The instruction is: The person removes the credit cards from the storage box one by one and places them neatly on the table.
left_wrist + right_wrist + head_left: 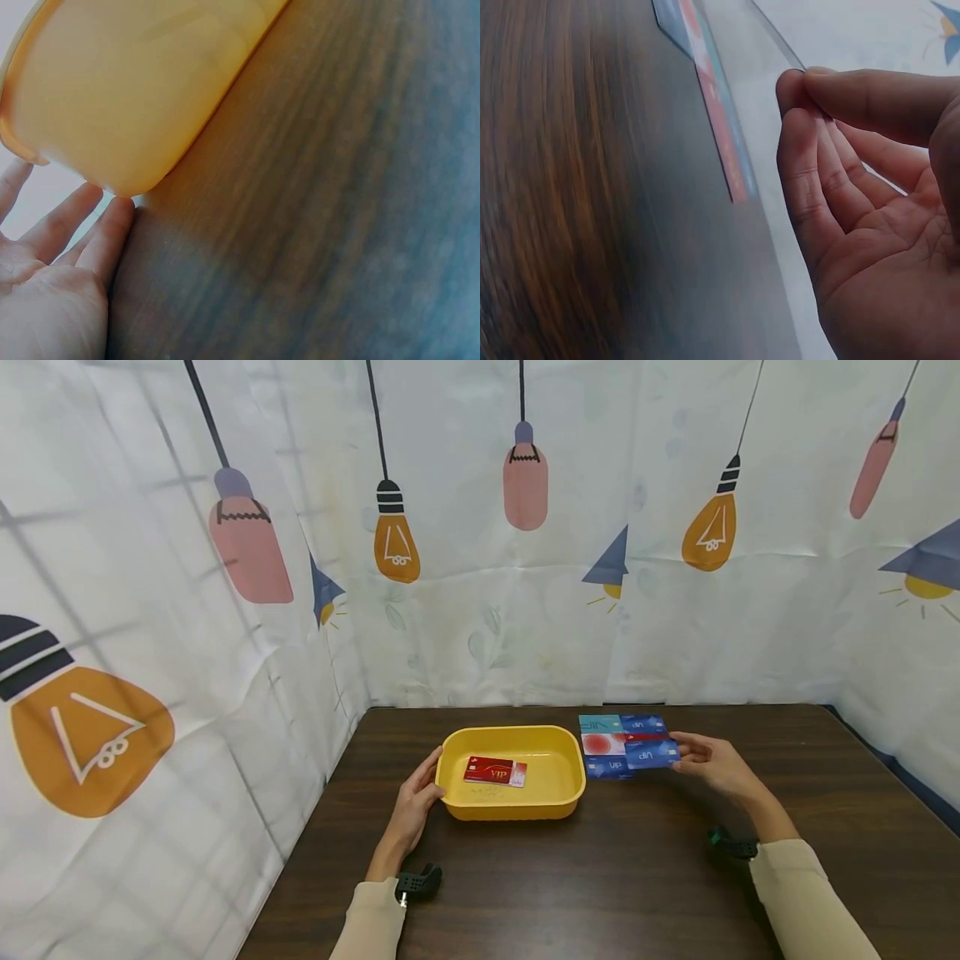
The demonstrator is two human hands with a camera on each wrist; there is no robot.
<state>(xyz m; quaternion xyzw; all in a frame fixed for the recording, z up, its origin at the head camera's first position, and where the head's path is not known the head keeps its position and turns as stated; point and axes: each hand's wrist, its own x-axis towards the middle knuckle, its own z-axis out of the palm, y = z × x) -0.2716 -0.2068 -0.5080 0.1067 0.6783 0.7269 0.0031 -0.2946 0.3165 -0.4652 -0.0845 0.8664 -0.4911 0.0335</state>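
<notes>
A yellow tray (517, 732) stands on the dark wooden table (637, 877) with a red VIP card (495, 771) lying flat inside it. My left hand (429, 785) rests with straight fingers against the tray's left wall; in the left wrist view the fingertips (112, 217) touch the bottom corner of the tray (112, 90). Right of the tray lies a small group of cards (609, 735), teal, red-white and blue. My right hand (681, 753) pinches the right edge of a blue card (648, 754) at this group. In the right wrist view, thumb and fingers (802, 97) close on that card's thin edge (776, 34).
A white cloth printed with light bulbs (525, 610) walls the table at the back and on both sides. Bare tabletop stretches in front of the tray and the hands. The other cards (716, 112) lie flat beside the right hand.
</notes>
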